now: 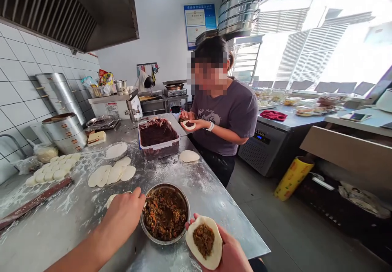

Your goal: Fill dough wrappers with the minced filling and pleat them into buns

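My right hand (231, 255) cups a round dough wrapper (204, 241) with a lump of brown minced filling in its middle. It hovers just right of a steel bowl (165, 214) of the same filling, which stands on the floured steel table (76, 219). At the bowl's left rim, my left hand (124, 215) is closed on a thin utensil (148, 199) whose tip points into the bowl. Part of another wrapper (110, 200) shows under that hand.
Rolled wrappers (112, 175) and dough pieces (50, 170) lie at the left, with a rolling pin (33, 202). Behind them are a flour dish (115, 150) and a tub of dark red paste (158, 136). Across the table, a person (225, 112) fills a wrapper. Steamer tins (65, 131) stand at the wall.
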Available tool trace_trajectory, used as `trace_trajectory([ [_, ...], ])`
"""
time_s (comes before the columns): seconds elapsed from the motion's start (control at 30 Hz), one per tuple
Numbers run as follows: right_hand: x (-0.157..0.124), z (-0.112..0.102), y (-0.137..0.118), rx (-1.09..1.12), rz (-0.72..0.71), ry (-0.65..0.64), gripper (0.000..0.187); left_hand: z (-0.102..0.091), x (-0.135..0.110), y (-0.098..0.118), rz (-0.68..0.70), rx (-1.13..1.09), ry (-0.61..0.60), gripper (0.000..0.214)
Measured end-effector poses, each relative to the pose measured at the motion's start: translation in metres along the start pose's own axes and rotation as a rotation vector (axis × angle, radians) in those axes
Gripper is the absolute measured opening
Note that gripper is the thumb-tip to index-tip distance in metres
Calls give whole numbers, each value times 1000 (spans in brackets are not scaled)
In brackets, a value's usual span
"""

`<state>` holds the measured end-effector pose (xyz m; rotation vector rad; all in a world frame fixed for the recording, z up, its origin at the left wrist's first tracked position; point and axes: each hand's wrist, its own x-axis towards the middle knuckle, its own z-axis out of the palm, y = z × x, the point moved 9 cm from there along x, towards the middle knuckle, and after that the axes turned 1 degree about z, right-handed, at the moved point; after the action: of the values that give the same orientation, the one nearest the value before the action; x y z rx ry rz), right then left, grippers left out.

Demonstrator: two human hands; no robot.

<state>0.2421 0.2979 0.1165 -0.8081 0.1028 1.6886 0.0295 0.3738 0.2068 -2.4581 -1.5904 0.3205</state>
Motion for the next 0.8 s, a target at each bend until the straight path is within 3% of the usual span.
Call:
trace_trajectory([
  [0.2,9,-10,20,-9,79,-27,30,-2,4,13,125,-54,-53,38],
  [0.5,12,-11,26,43,81,-2,29,-5,5,21,187,-288,-86,27],
  [0.8,9,-19,20,87,76,45,33,8,25,6,166,-615,-261,29],
])
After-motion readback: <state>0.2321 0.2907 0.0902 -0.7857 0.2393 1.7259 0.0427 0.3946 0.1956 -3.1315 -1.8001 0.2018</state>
